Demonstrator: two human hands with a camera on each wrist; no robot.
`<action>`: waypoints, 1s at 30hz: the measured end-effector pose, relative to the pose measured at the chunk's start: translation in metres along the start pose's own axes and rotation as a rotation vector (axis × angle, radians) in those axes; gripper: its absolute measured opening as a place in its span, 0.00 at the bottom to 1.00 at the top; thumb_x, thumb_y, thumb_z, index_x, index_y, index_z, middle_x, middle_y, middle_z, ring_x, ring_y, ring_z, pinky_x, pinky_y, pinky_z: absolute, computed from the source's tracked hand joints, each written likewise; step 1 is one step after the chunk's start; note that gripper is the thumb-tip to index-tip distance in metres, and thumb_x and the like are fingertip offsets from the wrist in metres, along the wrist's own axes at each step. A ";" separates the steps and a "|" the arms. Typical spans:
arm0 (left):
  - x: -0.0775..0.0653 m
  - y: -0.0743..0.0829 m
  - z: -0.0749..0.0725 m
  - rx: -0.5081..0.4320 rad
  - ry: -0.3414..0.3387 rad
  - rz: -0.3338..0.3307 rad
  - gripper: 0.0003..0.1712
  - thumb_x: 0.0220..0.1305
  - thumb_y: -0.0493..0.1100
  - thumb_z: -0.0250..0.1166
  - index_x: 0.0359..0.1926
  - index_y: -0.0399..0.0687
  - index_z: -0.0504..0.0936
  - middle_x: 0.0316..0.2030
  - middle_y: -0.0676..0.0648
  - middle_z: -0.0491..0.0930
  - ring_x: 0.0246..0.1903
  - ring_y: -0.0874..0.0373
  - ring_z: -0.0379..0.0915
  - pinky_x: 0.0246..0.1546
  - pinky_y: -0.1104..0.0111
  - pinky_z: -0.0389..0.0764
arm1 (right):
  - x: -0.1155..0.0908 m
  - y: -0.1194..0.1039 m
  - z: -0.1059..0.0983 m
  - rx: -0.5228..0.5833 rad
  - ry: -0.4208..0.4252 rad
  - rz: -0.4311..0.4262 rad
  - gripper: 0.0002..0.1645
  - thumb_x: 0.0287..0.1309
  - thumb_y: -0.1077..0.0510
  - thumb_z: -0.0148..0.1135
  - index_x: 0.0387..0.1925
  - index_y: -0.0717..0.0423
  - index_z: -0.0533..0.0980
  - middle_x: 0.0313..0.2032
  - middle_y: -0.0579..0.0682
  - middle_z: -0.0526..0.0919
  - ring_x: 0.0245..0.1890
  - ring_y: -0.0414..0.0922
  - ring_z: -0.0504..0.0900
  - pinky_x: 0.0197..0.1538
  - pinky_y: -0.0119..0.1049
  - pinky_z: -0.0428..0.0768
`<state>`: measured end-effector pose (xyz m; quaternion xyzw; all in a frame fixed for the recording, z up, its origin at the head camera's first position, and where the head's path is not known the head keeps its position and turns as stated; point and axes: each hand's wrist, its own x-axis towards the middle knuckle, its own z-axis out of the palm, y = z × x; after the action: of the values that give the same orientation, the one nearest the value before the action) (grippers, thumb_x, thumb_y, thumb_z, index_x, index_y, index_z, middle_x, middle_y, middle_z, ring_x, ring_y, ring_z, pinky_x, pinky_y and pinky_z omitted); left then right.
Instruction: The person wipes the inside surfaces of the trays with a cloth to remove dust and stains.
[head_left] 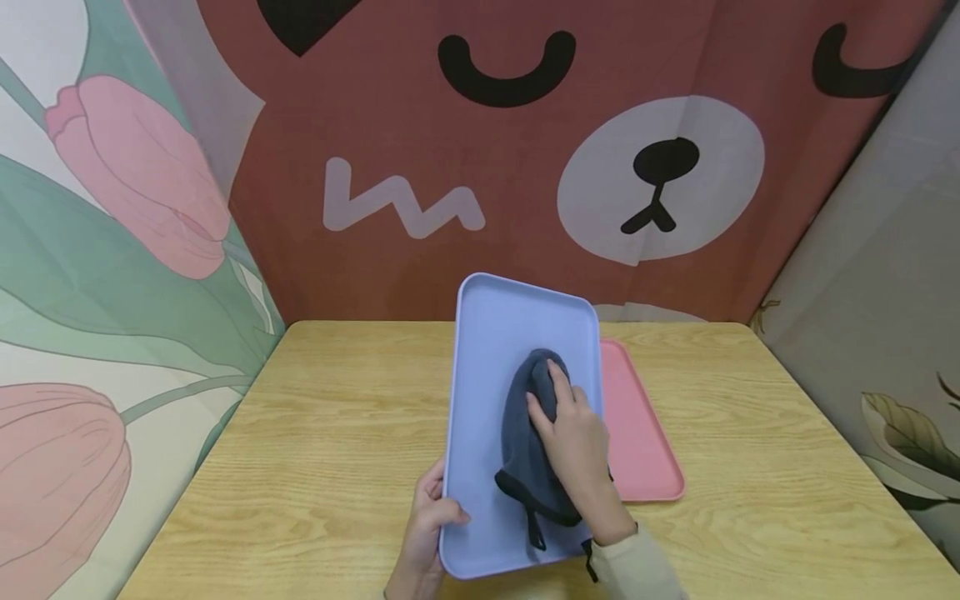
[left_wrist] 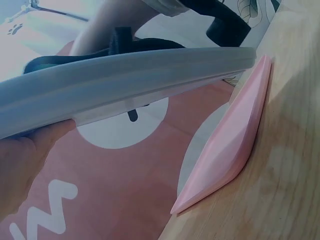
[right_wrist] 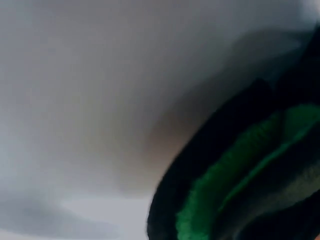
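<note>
My left hand (head_left: 423, 533) grips a periwinkle-blue tray (head_left: 480, 333) by its lower left edge, thumb over the rim and fingers behind. The tray is raised and tilted, its inner face toward me. Against that face lies a dark grey soft cloth piece (head_left: 517, 450) with black edging and a black loop at its lower end. My right hand (head_left: 581, 442) pinches its upper part, a fold showing between thumb and forefinger. In the right wrist view the cloth's opening shows a green lining (right_wrist: 230, 170). From the left wrist, the tray appears edge-on above my thumb.
A pink tray (head_left: 645, 433) lies on the wooden table (head_left: 300, 442), partly hidden behind the blue one. Behind the table hangs a brown bear-print curtain (head_left: 375, 275), with a flower-print curtain (head_left: 112, 333) on the left and a pale one on the right.
</note>
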<state>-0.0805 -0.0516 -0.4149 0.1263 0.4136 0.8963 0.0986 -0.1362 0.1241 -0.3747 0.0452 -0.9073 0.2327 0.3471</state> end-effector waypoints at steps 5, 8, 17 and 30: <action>0.000 0.003 0.001 0.000 0.026 -0.024 0.47 0.33 0.21 0.45 0.63 0.43 0.66 0.53 0.46 0.76 0.55 0.52 0.69 0.56 0.65 0.67 | 0.003 0.011 -0.001 -0.074 -0.031 0.042 0.29 0.54 0.49 0.62 0.56 0.59 0.71 0.25 0.64 0.78 0.14 0.53 0.74 0.13 0.41 0.69; -0.001 0.004 0.001 0.007 0.026 -0.009 0.47 0.33 0.21 0.45 0.65 0.39 0.62 0.53 0.46 0.76 0.55 0.52 0.69 0.56 0.65 0.67 | 0.005 0.019 -0.002 -0.094 -0.080 0.082 0.29 0.56 0.49 0.60 0.56 0.59 0.70 0.26 0.65 0.79 0.16 0.55 0.75 0.14 0.43 0.70; -0.003 0.003 -0.003 0.019 -0.026 0.050 0.44 0.32 0.21 0.46 0.54 0.54 0.77 0.48 0.47 0.79 0.48 0.56 0.74 0.51 0.68 0.70 | 0.009 0.041 -0.006 -0.086 -0.234 0.252 0.31 0.60 0.49 0.54 0.61 0.60 0.64 0.36 0.68 0.78 0.24 0.56 0.76 0.21 0.44 0.71; 0.000 0.003 -0.003 0.016 -0.007 0.026 0.44 0.33 0.21 0.46 0.57 0.51 0.74 0.51 0.45 0.77 0.52 0.52 0.71 0.55 0.65 0.67 | 0.003 0.028 0.001 -0.063 -0.184 0.214 0.30 0.59 0.50 0.56 0.59 0.60 0.67 0.35 0.67 0.78 0.20 0.55 0.75 0.18 0.44 0.72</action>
<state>-0.0815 -0.0551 -0.4145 0.1353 0.4186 0.8937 0.0874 -0.1456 0.1493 -0.3844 -0.0418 -0.9419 0.2345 0.2367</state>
